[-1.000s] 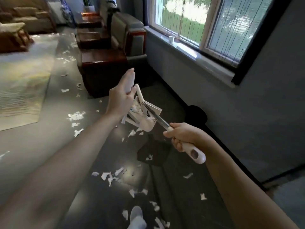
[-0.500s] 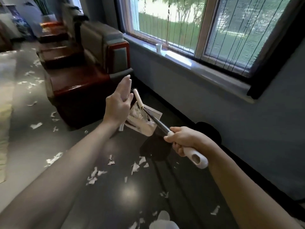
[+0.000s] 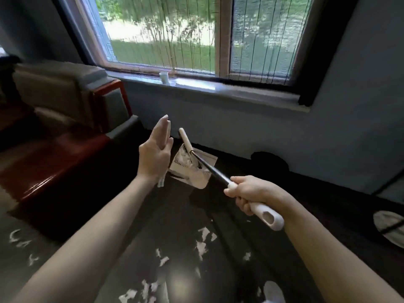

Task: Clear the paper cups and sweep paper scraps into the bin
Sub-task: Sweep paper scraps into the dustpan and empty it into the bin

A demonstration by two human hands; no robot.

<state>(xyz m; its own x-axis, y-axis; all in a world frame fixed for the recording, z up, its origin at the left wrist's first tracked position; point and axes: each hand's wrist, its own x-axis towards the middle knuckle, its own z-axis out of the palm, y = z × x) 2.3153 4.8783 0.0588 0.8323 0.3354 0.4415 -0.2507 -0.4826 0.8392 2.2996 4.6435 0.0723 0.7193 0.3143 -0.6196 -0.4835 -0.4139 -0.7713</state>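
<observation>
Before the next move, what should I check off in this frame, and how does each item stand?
1. Right hand grips the dustpan handle: ok.
2. Dustpan carries scraps: ok, white bits lie in it.
3. Left hand free: cannot tell; its fingers are straight, but a white piece shows under the wrist.
4. Floor swept: not ok, scraps lie on it.
5. Cup cleared: not ok, it stands on the sill.
6. Bin located: cannot tell; only a dark shape shows below the sill.
</observation>
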